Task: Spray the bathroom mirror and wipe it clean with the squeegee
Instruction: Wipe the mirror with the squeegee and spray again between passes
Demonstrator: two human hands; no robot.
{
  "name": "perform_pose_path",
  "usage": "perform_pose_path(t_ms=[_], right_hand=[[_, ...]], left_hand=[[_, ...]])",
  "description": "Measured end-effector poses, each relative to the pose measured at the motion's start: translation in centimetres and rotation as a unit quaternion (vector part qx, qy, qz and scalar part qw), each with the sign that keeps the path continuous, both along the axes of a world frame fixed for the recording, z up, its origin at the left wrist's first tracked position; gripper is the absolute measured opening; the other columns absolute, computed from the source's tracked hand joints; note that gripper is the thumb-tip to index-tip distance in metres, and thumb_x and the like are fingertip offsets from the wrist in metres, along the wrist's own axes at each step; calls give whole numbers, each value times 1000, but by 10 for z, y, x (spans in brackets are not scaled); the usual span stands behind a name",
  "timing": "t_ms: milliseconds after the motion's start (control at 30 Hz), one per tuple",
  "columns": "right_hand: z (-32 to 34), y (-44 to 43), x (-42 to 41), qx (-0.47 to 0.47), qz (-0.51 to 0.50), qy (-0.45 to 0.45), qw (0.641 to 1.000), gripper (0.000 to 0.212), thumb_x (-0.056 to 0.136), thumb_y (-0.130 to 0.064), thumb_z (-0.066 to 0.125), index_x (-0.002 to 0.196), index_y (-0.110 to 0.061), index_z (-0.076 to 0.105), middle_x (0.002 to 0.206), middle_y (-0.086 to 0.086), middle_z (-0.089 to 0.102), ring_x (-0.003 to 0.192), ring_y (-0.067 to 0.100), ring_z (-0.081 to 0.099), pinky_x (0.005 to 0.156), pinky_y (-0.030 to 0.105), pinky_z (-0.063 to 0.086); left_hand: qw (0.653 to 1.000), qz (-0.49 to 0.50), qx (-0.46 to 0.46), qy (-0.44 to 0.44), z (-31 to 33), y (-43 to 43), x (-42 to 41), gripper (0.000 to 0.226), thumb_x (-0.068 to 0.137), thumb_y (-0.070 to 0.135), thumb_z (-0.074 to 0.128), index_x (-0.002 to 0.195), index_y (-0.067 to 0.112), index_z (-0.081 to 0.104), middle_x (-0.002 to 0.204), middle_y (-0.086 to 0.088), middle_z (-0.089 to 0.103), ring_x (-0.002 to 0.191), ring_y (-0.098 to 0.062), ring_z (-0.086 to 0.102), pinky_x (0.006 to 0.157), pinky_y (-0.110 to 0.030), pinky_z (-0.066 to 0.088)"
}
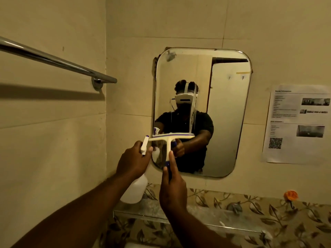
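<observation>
The rounded rectangular mirror is hanging upright. The white-and-purple squeegee is lying blade-level across its 8 o'clock area, the white spray bottle hanging at 7 o'clock.

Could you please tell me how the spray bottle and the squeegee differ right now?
The white plastic spray bottle is gripped in the left hand, off the mirror's left edge; the T-shaped white squeegee is in the right hand, its blade across the glass. Both have purple trim.
</observation>
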State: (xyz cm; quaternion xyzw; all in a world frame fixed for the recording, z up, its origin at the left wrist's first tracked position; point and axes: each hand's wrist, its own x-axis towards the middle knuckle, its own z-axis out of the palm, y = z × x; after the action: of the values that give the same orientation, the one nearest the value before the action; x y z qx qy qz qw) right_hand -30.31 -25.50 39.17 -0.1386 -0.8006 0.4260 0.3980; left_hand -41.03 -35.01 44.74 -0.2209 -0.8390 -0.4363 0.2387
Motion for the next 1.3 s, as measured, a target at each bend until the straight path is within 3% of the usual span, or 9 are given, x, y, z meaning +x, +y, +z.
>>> perform_pose_path(t_ms=[67,267,467,533,600,700,900,1067,1300], right_hand=[[-22,-1,4,8,-3,-15,1000,55,105,-45,33,141,-73,2,101,-8,68,70,1,57,59,27,51],[-56,-5,15,-2,-1,-59,998,57,106,-37,39,144,-65,7,139,-17,59,105,0,60,68,15,46],[-64,-1,24,10,-5,-79,997,57,105,-37,41,146,-61,10,137,-16,61,94,-2,57,71,19,51],[-71,-1,28,4,-5,-89,996,57,105,-37,42,148,-61,13,137,-16,60,101,1,60,75,19,50],[-77,1,33,-7,2,-93,996,56,105,-37,42,149,-60,16,139,-16,59,110,7,64,83,25,55],[-82,7,37,-16,16,-97,995,56,104,-36,43,150,-57,19,135,-19,59,97,12,69,79,34,60],[-84,26,46,-3,-3,-125,992,57,104,-35,45,149,-55,16,133,-19,62,109,1,62,72,4,38],[-84,51,58,-5,-13,-165,986,55,104,-35,45,151,-52,23,135,-17,62,118,3,60,77,6,36],[-83,79,80,-38,-50,-169,984,52,103,-32,48,150,-47,34,130,-16,66,112,5,64,77,10,39]], left_hand=[[1000,-1,-5,-9,-14,-3,0,29,98,53,52,109,27,55,71,4,68,61,-17,69,66,-44,62],[1000,6,-14,-26,-40,-11,4,27,97,54,53,108,29,52,74,4,68,63,-19,69,64,-46,62],[999,6,-11,-34,-40,-14,10,29,97,53,55,111,28,52,76,2,68,63,-21,69,63,-47,62],[999,11,-16,-32,-39,-14,12,29,97,53,54,110,28,52,76,4,67,62,-19,69,63,-45,63],[999,14,-22,-29,-38,-12,14,30,97,54,53,112,28,52,76,6,67,61,-17,69,64,-43,63],[999,5,-27,-20,-34,-7,18,30,97,53,53,112,27,52,75,6,67,61,-16,68,64,-41,62],[999,-20,-31,-11,-22,10,30,24,98,50,53,108,28,50,75,5,67,63,-17,68,67,-43,62],[999,-41,-18,-8,-13,22,38,25,98,52,52,105,28,53,73,4,68,62,-17,68,64,-41,60],[999,-50,-15,-10,-8,36,44,24,97,58,49,105,35,52,71,3,69,62,-19,69,66,-46,61]])
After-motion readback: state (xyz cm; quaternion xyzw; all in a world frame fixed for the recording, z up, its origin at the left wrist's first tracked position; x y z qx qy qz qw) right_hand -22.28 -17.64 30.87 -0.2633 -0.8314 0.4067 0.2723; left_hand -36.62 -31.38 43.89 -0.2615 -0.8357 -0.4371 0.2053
